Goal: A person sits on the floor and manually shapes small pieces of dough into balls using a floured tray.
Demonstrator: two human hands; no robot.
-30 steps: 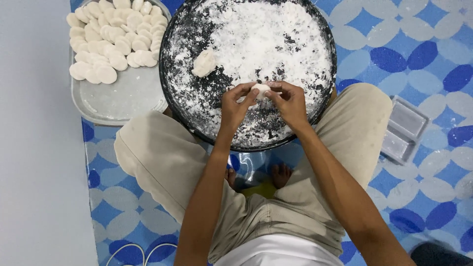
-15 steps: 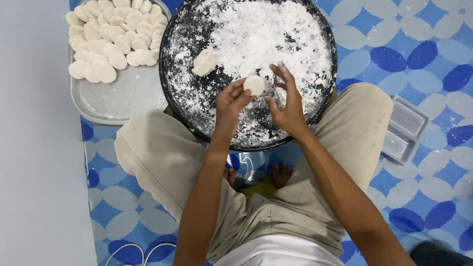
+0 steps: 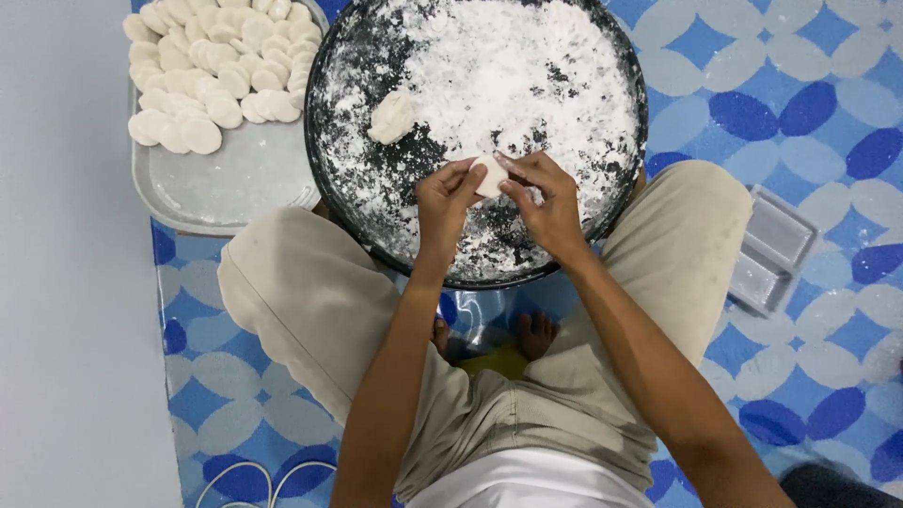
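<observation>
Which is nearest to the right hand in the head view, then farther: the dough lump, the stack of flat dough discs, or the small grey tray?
From the right hand:
1. Dough lump, up-left on the floured round pan.
2. Small grey tray, right, on the mat.
3. Flat dough discs, far upper left.

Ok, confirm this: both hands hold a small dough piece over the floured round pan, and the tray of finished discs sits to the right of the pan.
Wrong side. In the head view the tray of discs sits left of the pan. The rest holds: left hand and right hand hold the dough piece over the pan.
</observation>
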